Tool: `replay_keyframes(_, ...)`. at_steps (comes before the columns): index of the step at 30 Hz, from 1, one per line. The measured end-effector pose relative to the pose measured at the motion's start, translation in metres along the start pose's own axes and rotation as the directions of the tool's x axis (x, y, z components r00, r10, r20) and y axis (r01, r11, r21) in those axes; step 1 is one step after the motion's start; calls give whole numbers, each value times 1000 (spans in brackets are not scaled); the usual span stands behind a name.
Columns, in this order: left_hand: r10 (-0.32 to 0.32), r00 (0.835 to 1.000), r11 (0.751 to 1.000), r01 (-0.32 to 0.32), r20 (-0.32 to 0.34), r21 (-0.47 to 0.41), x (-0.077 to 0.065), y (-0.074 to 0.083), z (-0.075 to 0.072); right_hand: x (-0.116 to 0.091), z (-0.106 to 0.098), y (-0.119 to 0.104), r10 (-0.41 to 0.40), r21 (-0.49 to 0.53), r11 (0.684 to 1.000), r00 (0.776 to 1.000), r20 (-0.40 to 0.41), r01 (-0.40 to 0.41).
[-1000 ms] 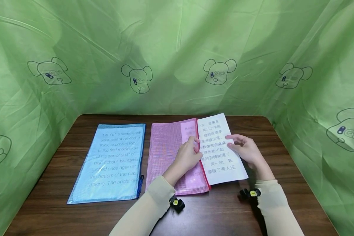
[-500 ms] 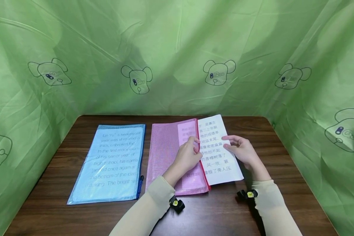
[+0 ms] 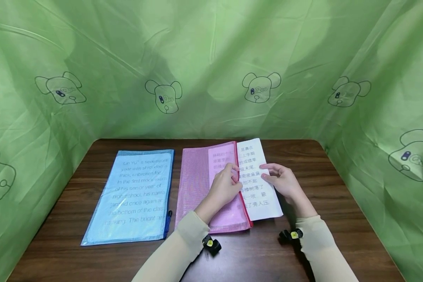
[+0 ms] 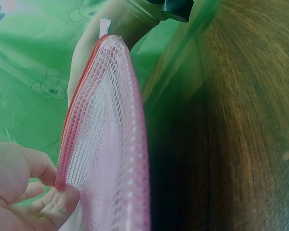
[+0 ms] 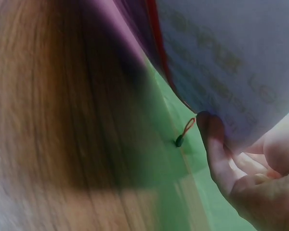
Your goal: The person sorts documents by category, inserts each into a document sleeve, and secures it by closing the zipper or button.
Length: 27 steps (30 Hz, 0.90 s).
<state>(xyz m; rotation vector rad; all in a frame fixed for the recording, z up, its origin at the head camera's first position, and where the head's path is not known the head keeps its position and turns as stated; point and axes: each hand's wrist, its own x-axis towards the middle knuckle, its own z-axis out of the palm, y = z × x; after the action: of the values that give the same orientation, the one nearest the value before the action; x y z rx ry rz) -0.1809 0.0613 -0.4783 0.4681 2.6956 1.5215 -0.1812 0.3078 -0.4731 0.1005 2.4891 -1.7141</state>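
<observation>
A pink mesh zip pouch [image 3: 194,184] lies on the table, its red-zippered edge on the right. My left hand [image 3: 225,186] pinches that edge between thumb and fingers; in the left wrist view the hand [image 4: 29,187] lifts the red rim and the mesh stands apart there. A white printed paper [image 3: 262,207] is partly inside the pouch, its left part showing through the pink mesh. My right hand [image 3: 283,182] holds the paper's right edge between thumb and fingers. In the right wrist view the fingers [image 5: 214,144] lie against the sheet.
To the left lies a blue mesh zip pouch [image 3: 137,196] with a printed English sheet inside. A zipper pull with a red loop [image 5: 188,126] hangs at the pink pouch's end. Green cloth [image 3: 211,51] encloses the wooden table [image 3: 253,258].
My right hand has moved left and pushed the paper deeper into the pink pouch, so more of it shows through the mesh. The left hand keeps its place on the red edge.
</observation>
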Motion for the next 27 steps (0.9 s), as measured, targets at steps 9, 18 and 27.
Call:
replay_keyframes(9, 18, 1000, 1000, -18, 5, 1, 1, 0, 0, 2, 14, 1, -21, 17, 1000, 1000, -5, 21)
replay_keyframes(18, 38, 999, 999, -39, 11, 14, 1, -2, 1, 1, 20, 1, -38, 16, 999, 999, 9, 38)
replay_keyframes(27, 19, 1000, 1000, -19, 15, 8, 0, 1, 1, 0, 7, -1, -60, 42, 997, 998, 25, 59)
